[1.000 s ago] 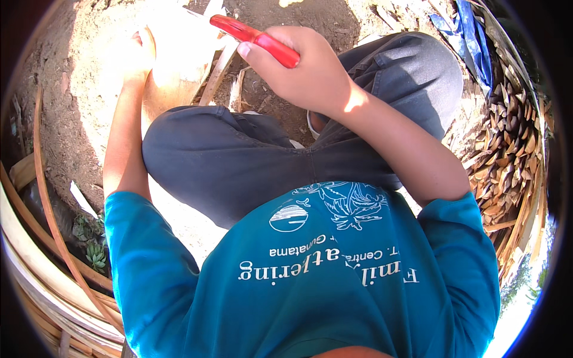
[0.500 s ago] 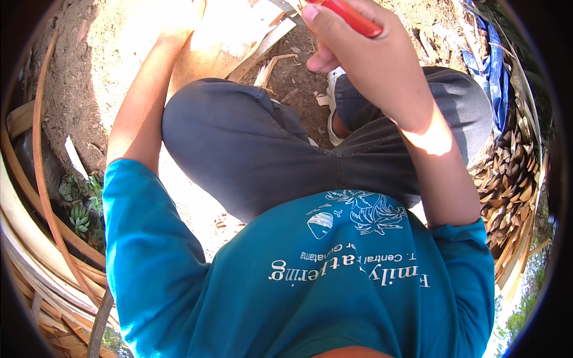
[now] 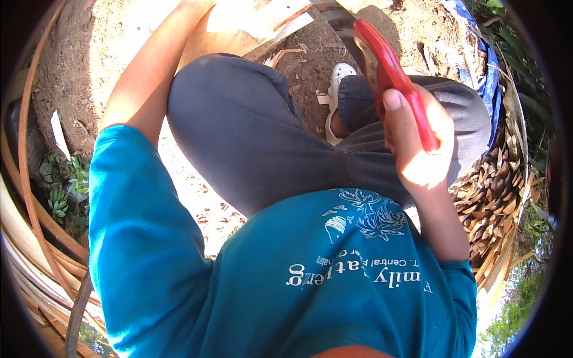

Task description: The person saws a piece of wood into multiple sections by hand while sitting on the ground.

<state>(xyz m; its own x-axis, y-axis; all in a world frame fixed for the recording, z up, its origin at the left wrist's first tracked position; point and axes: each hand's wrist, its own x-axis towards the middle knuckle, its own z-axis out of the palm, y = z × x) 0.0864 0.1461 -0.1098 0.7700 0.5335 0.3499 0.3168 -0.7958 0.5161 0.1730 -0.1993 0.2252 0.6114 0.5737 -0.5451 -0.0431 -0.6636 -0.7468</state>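
Red-handled tool (image 3: 394,74) has shifted twd. torso since prev. frame; now betw. 1 & 2 o'clock, gripped in R hand (image 3: 425,134). L hand beyond edge, 11 o'clock; grip can't be told.

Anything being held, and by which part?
The right hand grips a tool by its red handle. The picture cuts off the left forearm, so that hand's hold can't be told.

The left forearm (image 3: 146,77) leaves the frame at the upper left, so the left hand is cut off. Just beside it, the pale wood (image 3: 222,39) is cropped by the top edge and partly lost in glare. Most fingers of the right hand (image 3: 413,158) are hidden behind the red handle (image 3: 399,80); the blade (image 3: 350,39) is blurred.
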